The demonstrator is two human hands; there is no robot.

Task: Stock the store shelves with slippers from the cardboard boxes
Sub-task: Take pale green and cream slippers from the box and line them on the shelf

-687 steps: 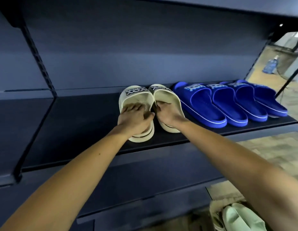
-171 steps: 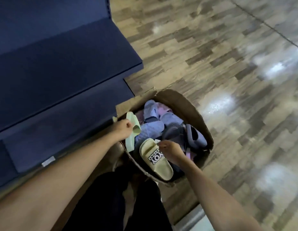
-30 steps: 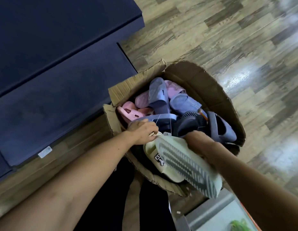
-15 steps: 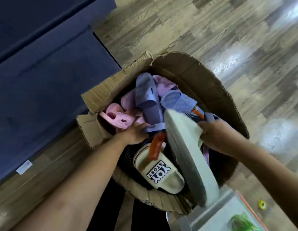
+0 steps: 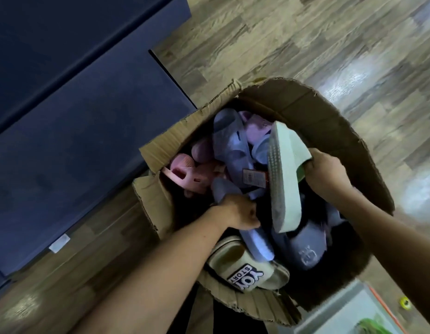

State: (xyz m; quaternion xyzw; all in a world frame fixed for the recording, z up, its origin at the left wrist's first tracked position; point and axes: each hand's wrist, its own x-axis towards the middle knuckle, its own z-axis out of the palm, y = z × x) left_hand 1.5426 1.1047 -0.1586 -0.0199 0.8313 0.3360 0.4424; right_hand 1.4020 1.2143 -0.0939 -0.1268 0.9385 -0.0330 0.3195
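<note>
An open cardboard box (image 5: 334, 121) stands on the floor, filled with several loose slippers in blue, lilac and pink. My right hand (image 5: 328, 173) grips a pale green slipper (image 5: 283, 174) by its strap, sole turned to the left, held above the pile. My left hand (image 5: 236, 212) is down in the box, fingers closed around a blue slipper (image 5: 252, 233). A cream slipper with a "YOY STORY" strap (image 5: 245, 271) lies at the box's near edge. A pink clog (image 5: 185, 175) lies at the left side.
The dark blue shelf unit (image 5: 76, 116) fills the left, its base close to the box. A white price label (image 5: 59, 242) sits on its lower edge. Wood-pattern floor (image 5: 305, 32) spreads to the right. A grey-lidded container (image 5: 353, 314) lies at the bottom right.
My right hand has lifted the pale green slipper up and back over the box. My left hand has dug lower and closed on a blue slipper.
</note>
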